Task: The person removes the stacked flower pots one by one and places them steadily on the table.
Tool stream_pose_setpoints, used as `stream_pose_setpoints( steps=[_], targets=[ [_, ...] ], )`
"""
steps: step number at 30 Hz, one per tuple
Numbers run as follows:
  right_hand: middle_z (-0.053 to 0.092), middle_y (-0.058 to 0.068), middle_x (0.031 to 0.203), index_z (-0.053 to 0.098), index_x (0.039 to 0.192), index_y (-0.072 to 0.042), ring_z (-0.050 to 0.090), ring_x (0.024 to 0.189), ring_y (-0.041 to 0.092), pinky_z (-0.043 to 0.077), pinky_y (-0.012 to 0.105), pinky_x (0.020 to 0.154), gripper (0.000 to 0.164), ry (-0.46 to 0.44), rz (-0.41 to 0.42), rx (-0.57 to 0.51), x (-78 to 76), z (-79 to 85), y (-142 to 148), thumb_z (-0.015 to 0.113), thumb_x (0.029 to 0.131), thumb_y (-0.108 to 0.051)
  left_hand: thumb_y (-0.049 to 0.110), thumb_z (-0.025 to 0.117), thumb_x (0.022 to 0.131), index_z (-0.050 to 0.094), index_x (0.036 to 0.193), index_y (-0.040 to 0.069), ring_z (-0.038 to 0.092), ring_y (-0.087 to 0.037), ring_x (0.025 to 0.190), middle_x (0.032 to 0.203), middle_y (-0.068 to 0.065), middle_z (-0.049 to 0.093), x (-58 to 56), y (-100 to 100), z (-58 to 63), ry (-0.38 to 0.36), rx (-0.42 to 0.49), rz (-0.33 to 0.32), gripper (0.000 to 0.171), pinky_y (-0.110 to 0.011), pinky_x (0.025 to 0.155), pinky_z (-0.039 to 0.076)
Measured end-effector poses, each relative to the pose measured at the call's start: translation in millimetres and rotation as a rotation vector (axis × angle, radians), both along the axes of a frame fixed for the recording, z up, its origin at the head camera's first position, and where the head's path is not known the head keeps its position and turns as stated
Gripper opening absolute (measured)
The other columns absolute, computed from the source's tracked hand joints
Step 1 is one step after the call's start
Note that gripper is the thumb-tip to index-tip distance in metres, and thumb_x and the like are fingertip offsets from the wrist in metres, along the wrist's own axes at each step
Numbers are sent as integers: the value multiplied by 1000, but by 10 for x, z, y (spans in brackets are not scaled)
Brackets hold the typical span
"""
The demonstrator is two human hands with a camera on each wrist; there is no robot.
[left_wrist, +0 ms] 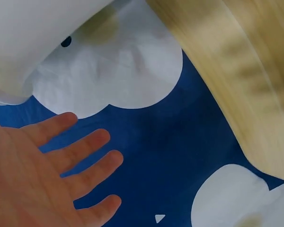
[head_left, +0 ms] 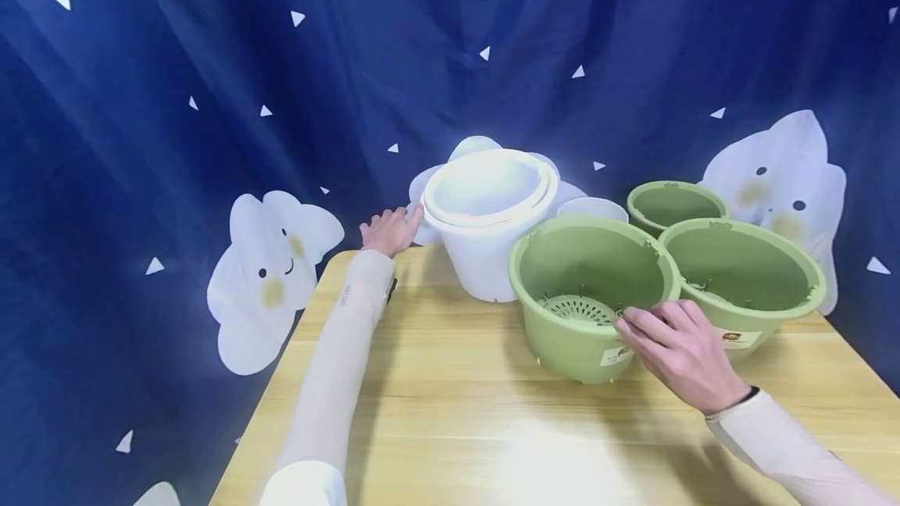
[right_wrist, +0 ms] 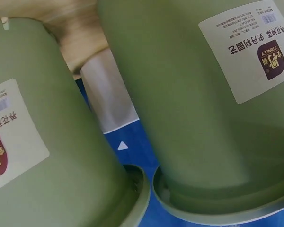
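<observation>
My left hand (head_left: 390,230) is spread with straight fingers just left of a nested stack of white flower pots (head_left: 478,256) at the back of the table. In the left wrist view its palm and fingers (left_wrist: 92,142) are bare, holding nothing. With curled fingers, my right hand (head_left: 678,346) grips the near rim of the front green flower pot (head_left: 562,346), which has slots in its base and a label on its side. The right wrist view shows two labelled green pots, while the hand itself is out of that frame.
A second large green pot (head_left: 745,326) stands right of the front one, with another green pot (head_left: 675,205) behind. A low white pot (head_left: 593,209) shows between them. The wooden table (head_left: 450,412) ends at a blue curtain (head_left: 351,61) with cloud prints.
</observation>
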State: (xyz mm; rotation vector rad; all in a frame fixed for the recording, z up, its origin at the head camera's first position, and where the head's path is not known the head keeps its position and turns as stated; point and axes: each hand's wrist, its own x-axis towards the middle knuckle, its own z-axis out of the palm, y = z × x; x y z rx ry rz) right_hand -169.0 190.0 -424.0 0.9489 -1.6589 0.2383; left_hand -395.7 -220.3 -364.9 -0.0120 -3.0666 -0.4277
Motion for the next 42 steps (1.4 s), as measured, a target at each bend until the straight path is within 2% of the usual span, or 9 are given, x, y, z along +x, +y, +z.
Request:
stream_pose_setpoints(
  steps=[5,8,13,16,20,25,28,34,42],
  targets=[
    [73,12,88,78,91,2,50,69,26,37,37,65,39,-27,38,10,-107,-5,-4,49,109,-18,70,9,97,48,152,13,45,-47,141,155,-19,50,-5,-10,9,-16,18,-9,88,-69,113,29],
    [73,12,88,77,91,4,52,70,25,40,35,65,39,-37,69,19,-128,-11,-8,50,109,-17,66,11,99,51,149,14,49,-44,139,153,-16,53,-14,0,-5,-13,75,-34,83,-68,112,33],
    [73,13,89,77,91,5,54,72,25,43,34,66,40,-45,71,20,-130,-38,0,49,109,-17,46,25,103,64,117,7,56,-34,120,131,-16,64,-43,30,-59,37,352,-135,57,-53,108,42],
    [73,13,89,77,92,5,54,72,25,43,34,66,40,-48,65,28,-137,-57,5,48,109,-17,38,33,103,66,106,4,54,-30,115,125,-17,62,-52,31,-101,57,498,-156,48,-46,107,42],
    [74,12,91,78,93,5,54,73,24,43,33,66,39,-49,70,41,-175,-59,20,49,109,-17,37,39,103,69,116,-1,55,-31,125,133,-21,61,-40,20,-110,28,656,-108,50,-45,115,39],
    [74,12,90,78,92,5,52,71,24,41,33,65,39,-51,81,21,-244,-51,40,50,109,-18,45,39,108,60,136,-4,50,-37,140,147,-23,56,-23,7,-91,-51,825,-56,60,-48,123,34],
    [74,10,89,78,93,4,51,71,23,40,32,65,38,-47,64,37,-283,-56,46,50,108,-17,45,37,110,55,140,-3,48,-35,140,148,-21,53,10,-33,-107,-69,825,-32,60,-48,123,32],
    [73,10,87,78,93,4,54,73,25,42,35,66,39,-70,30,30,-356,-59,86,50,109,-18,46,36,108,57,125,-2,48,-31,116,123,-18,56,44,-139,-120,6,721,-40,56,-45,107,36],
    [73,8,89,78,95,2,50,72,23,39,32,65,41,-103,-13,67,-239,-58,77,48,109,-22,43,32,108,59,132,-2,56,-39,129,132,-23,62,-68,-115,-74,145,507,5,57,-55,112,42]
  ],
)
